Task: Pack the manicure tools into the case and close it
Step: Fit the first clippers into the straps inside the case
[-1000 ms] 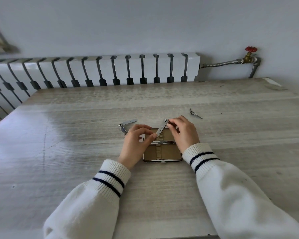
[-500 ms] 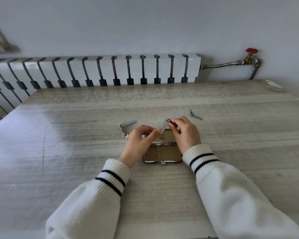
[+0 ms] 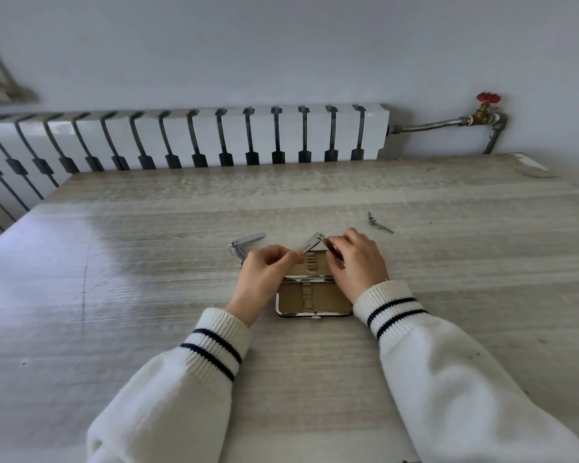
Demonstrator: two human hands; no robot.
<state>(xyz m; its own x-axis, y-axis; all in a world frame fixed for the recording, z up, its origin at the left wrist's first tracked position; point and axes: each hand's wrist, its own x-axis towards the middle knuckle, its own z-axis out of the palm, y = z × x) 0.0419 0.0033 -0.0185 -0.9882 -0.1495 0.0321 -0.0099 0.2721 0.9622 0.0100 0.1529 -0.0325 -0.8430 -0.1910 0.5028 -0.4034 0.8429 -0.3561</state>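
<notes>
Silver nail clipper (image 3: 312,244) was splayed in a V, apex pointing away, right above the far half of the open tan-lined case (image 3: 330,300) on the wooden desk (image 3: 315,195), left hand (image 3: 264,279) pinching its lever, right hand (image 3: 358,264) gripping the body.

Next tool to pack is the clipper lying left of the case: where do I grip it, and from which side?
Probably pinch the loose clipper by its swung-out lever, coming from above on the far side. The lever lies free, pointing right, while the left hand, pinching the held clipper, covers the body's near end.
</notes>
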